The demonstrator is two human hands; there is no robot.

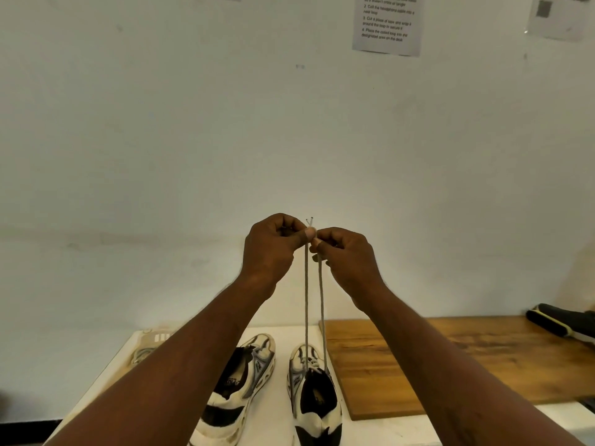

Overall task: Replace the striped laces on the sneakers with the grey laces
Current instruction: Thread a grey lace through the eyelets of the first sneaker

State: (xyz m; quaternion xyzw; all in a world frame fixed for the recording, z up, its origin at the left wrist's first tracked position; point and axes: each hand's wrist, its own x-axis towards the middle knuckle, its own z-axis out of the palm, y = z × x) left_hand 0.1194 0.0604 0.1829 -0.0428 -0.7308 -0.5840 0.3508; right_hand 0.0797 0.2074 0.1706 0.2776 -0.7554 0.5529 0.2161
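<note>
Mid-frame, the left hand [273, 246] and right hand [346, 252] pinch both grey lace [306, 300] ends together, evening them above the right sneaker [314, 391]; crossing comes next, I'd guess.

Soft even light, faint shadows, wide-angle edge warping

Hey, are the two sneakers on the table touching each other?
Apart. The head view shows a strip of bare white table between the left sneaker and the right sneaker.
</note>
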